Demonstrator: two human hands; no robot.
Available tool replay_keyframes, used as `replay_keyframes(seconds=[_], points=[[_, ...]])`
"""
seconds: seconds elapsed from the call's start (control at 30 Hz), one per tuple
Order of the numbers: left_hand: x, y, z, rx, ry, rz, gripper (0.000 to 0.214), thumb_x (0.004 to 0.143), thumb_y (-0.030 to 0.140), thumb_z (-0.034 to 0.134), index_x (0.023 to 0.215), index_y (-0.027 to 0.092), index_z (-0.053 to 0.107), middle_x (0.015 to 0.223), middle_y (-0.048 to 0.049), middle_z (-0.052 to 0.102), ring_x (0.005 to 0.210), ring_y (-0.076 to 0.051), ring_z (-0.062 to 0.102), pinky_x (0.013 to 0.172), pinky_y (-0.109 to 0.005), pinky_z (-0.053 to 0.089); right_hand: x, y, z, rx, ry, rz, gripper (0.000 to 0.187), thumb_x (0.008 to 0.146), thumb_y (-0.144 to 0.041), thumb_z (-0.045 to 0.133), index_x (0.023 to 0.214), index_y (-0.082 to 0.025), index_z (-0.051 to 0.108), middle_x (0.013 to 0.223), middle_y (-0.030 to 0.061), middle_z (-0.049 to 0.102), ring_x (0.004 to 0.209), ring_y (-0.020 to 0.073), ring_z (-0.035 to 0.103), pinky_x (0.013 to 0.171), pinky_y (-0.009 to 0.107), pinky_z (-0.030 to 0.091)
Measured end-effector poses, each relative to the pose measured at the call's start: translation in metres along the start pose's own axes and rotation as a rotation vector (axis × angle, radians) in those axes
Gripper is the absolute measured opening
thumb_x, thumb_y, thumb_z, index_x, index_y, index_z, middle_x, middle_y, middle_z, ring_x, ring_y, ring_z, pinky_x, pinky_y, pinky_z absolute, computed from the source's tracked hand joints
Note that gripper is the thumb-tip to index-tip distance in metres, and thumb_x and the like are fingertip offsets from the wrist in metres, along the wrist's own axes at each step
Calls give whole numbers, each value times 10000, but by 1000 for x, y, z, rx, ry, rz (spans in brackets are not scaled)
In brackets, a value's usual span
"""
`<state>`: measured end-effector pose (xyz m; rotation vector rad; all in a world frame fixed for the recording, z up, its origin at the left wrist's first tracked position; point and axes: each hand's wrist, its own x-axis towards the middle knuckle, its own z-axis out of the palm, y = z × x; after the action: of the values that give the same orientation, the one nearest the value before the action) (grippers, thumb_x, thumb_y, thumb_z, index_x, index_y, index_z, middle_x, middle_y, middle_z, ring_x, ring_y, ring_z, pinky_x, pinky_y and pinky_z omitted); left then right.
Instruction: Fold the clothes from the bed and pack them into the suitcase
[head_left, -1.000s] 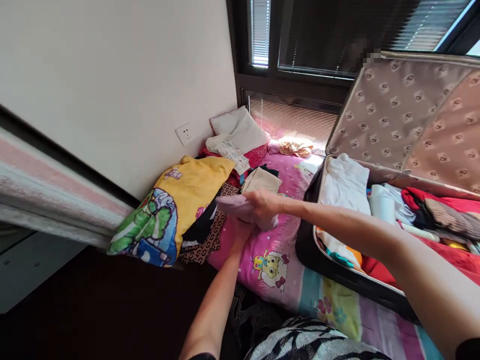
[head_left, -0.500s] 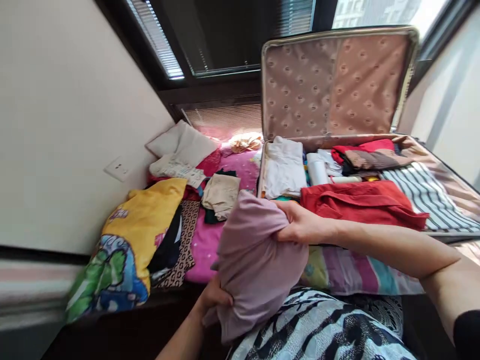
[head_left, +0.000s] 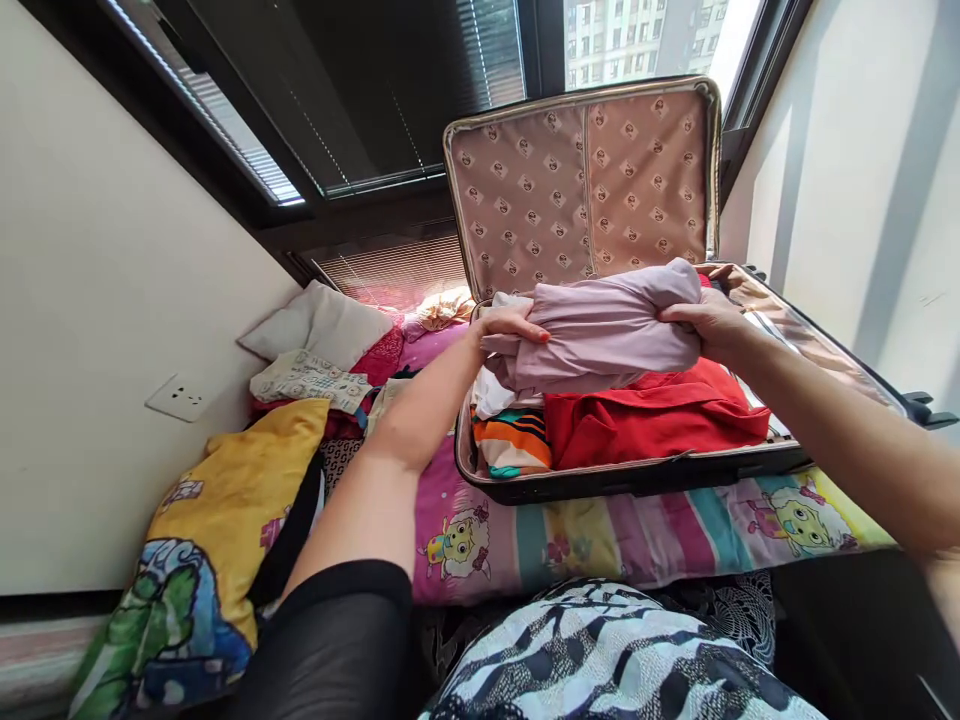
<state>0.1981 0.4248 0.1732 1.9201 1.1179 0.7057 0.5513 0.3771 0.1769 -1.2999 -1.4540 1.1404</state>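
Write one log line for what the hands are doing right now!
left hand: grips mauve bundle's left end | right hand: grips its right end | mauve bundle: over open suitcase, above red garment

The open suitcase is filled nearly to its rim: a red garment covers its front and a striped piece its front left corner. The raised lid blocks its far edge. Clothes and a yellow pillow crowd the bedspread's left side; its front edge lies bare.
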Motion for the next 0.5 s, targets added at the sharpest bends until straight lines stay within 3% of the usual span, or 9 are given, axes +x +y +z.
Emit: replay_keyframes(seconds=[0.07,0.1,0.2,0.27,0.33,0.4,0.5], points=[[23,-3,23,189,-151,-143,742,755,546,907,1338,130,715,1249,-183,785,1244,-404,724,1097,-522,570,11,32,-14,-304,33,43,382,708,-348,759,1045,-187,675,981,141,733,930,316,708,800,429,619],[29,-5,35,294,-149,-205,751,783,524,889,1387,125,691,1344,-209,747,1313,-418,681,1157,-539,522,14,47,-19,-504,50,45,460,733,-362,746,1137,-152,684,1039,178,735,977,352,706,843,470,616],[25,-5,69,583,59,-215,781,958,498,732,1603,110,522,1649,-283,491,1575,-475,404,1289,-655,310,13,72,-22,-1014,78,-121,765,853,-443,691,1507,-70,561,1418,301,624,1271,474,607,1025,635,534],[14,-2,88,731,114,-128,813,1023,564,633,1713,206,393,1781,-238,293,1659,-505,193,1281,-757,219,14,75,-17,-1145,55,-315,831,950,-524,621,1669,-153,432,1659,276,429,1470,507,444,1107,704,455],[2,-1,106,814,23,-56,874,997,673,626,1749,350,316,1842,-149,157,1673,-544,46,1237,-845,182,20,75,-7,-1191,-20,-433,801,1001,-599,559,1722,-296,383,1775,180,283,1576,506,299,1157,742,389],[-7,-9,124,833,-128,-45,890,966,710,645,1740,442,296,1864,-81,68,1663,-577,-33,1206,-894,148,27,81,5,-1244,-161,-425,759,1010,-645,522,1712,-377,411,1811,117,222,1607,523,233,1174,781,336],[-13,-29,146,807,-259,-56,814,1001,653,618,1730,447,321,1867,-60,-32,1648,-608,-55,1200,-915,93,33,104,21,-1310,-385,-256,743,997,-696,482,1663,-368,512,1795,140,274,1590,548,282,1166,804,322]])
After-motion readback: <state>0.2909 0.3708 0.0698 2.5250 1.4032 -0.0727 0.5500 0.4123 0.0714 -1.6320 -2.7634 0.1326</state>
